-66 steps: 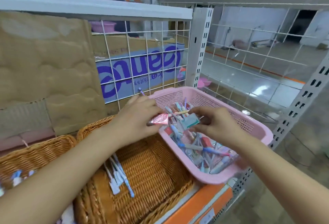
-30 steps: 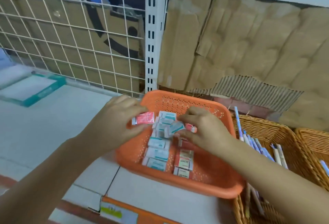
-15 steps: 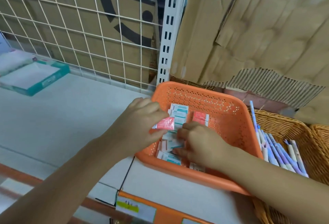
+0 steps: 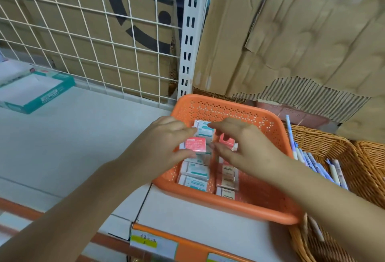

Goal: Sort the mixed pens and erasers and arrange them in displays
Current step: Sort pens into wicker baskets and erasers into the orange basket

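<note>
A left hand (image 4: 164,140) is pinching a pink-wrapped rectangular eraser (image 4: 195,145) above an orange perforated plastic basket (image 4: 229,104) of sleeved erasers (image 4: 193,171); the right hand (image 4: 244,149) is hovering alongside, fingers spread.

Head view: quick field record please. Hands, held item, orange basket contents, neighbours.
left hand: pinches a pink-wrapped rectangular eraser above the orange perforated plastic basket
right hand: open, fingers spread beside that eraser, nothing visibly held
basket, left column: teal-labelled erasers lying flat
basket, right column: red-labelled erasers, partly hidden by the right hand
right of basket: woven wicker basket holding blue-and-white pens
far left: teal-and-white cardboard box on the white shelf
</note>
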